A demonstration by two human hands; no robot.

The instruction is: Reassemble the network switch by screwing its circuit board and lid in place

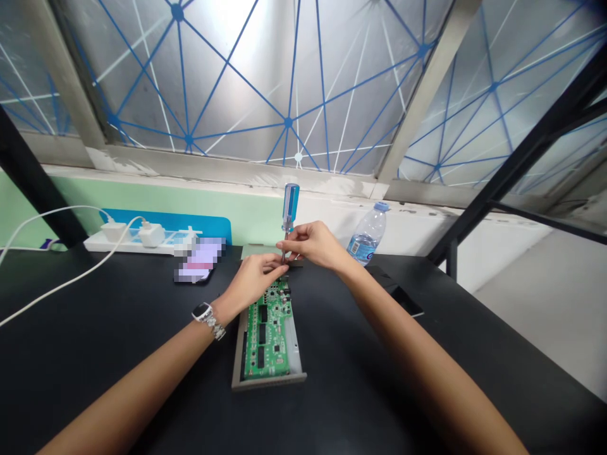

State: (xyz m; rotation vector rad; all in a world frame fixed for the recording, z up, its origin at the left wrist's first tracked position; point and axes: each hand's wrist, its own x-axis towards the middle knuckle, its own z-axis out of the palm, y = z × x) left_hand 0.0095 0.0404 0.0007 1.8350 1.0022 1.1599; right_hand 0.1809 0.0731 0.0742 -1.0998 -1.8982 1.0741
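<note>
A screwdriver (291, 205) with a clear blue handle stands upright, tip down, over the far end of a green circuit board (270, 335). My right hand (315, 245) pinches its metal shaft just below the handle. Lower down, the thumb and fingers of my left hand (253, 278) close around the shaft near its tip, which they hide. The board lies in a shallow grey metal casing (297, 346), long side pointing away from me. Black chips and small parts dot its surface. My hands cover part of its far end.
At the back left are a white power strip (133, 243) with plugs and cables, a blue panel (218, 229) and a phone (199, 260). A water bottle (367, 235) and a flat black device (393, 292) are on the right. Black frame bars (474, 227) flank the black table (180, 354).
</note>
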